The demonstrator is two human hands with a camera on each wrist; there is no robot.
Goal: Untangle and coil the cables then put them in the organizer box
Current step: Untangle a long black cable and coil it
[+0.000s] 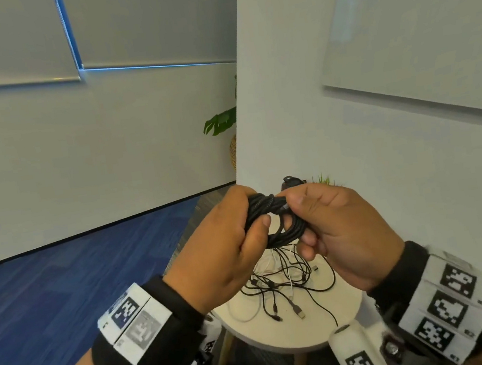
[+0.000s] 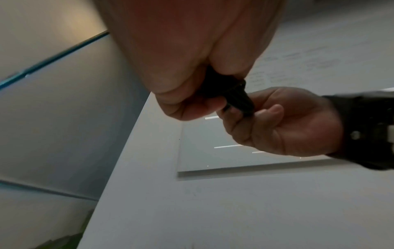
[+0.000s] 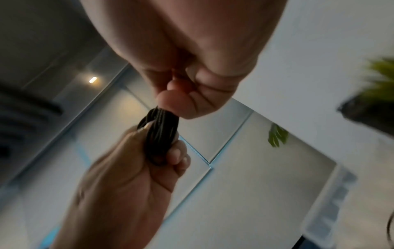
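Right now the black braided cable (image 1: 273, 224) is wound into a bundle and held up in the air between my two hands, above the small round table (image 1: 284, 336). My left hand (image 1: 221, 252) is wrapped round one side of the loops, thumb pressing across them; my right hand (image 1: 338, 230) pinches the other side, where the loose end looks to be going round the middle. If either grip slackens, I think the stiff loops would spring open and the coil would come undone. Pulling the wrap too hard could kink the cable near its plug. Below, the tangle of thin black and white cables (image 1: 283, 281) lies on the table, one strand trailing over the edge; a dropped coil could land in it and snag. I can't see the organizer box.
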